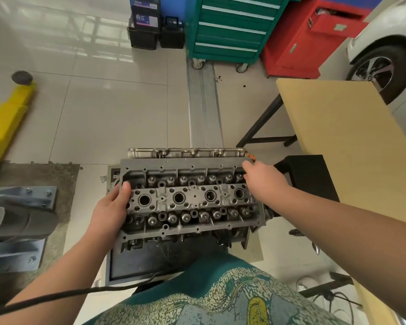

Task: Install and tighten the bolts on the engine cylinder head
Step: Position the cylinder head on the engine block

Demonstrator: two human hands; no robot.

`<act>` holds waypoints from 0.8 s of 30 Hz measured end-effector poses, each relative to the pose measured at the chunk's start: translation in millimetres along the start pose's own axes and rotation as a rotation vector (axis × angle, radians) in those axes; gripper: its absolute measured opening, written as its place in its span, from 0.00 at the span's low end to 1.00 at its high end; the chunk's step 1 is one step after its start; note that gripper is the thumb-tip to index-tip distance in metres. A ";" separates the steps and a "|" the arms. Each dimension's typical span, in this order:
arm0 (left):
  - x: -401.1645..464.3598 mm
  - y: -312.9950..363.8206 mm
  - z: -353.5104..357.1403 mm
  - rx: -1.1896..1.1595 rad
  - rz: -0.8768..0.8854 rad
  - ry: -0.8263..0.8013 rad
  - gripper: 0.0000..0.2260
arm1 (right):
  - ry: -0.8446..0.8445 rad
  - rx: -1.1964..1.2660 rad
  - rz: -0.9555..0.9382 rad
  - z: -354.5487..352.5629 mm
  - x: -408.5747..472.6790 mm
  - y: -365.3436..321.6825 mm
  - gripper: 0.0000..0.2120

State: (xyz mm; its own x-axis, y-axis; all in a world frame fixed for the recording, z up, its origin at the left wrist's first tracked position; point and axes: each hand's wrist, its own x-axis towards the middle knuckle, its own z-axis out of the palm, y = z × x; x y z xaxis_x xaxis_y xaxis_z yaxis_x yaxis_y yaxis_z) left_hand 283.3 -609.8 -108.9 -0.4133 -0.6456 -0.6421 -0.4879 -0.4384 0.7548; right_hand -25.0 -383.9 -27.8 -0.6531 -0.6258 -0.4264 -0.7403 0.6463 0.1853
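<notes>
Item: cylinder head (pixel 190 198), grey cast metal, long side running left to right, lying face up on a dark stand (pixel 150 261) directly in front of the person; four large round bores in a row along its middle, valve springs in a row on either side of them, small bolt holes around the flat rim. Left hand (pixel 110 209): at the head's left end, palm against the side, thumb laid over the top edge near the far left corner, fingers wrapped down around the end so that it grips the casting. Right hand (pixel 263 181): at the head's far right corner, fingers curled over the rim and gripping it, fingertips hidden behind the edge; a small orange part (pixel 252 156) shows just beyond the fingers. Both forearms reach in from the lower corners. A second light metal casting (pixel 185 153) lies just behind the head, parallel to it. Black cable (pixel 63 294) crosses the left forearm. Surroundings: tiled floor (pixel 103 113); yellow lift arm (pixel 7 120) at left; green drawer cabinet (pixel 232 26) on castors at the far side, red cabinet (pixel 309 36) beside it; black batteries (pixel 145 22) left of the green cabinet; tan tabletop (pixel 345 141) at right; white car (pixel 384 55) with wheel at upper right.
</notes>
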 end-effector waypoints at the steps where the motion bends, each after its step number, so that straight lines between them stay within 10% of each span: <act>1: 0.3 -0.1 -1.6 -0.012 -0.011 -0.006 0.36 | 0.010 0.023 -0.011 0.7 -0.1 1.9 0.04; 12: 2.8 3.9 0.4 -0.278 -0.266 -0.148 0.32 | 0.197 0.252 0.064 17.8 -1.8 11.3 0.06; 16: 3.5 6.5 5.1 -0.295 -0.276 -0.112 0.33 | 0.224 1.026 0.508 36.9 -11.5 28.4 0.17; 19: 2.2 7.6 5.5 -0.294 -0.283 -0.125 0.35 | -0.125 1.923 0.844 72.1 -25.3 36.2 0.28; 24: 0.7 7.9 6.7 -0.296 -0.297 -0.036 0.30 | -0.216 2.227 0.789 127.4 -51.1 15.2 0.36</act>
State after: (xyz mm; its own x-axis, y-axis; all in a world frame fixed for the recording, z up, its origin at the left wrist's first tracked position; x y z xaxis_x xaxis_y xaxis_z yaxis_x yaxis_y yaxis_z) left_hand 274.0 -609.5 -104.3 -0.3173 -0.4445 -0.8377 -0.3496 -0.7663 0.5390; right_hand 17.4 -286.4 -116.0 -0.4865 -0.1814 -0.8547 0.8642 0.0441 -0.5012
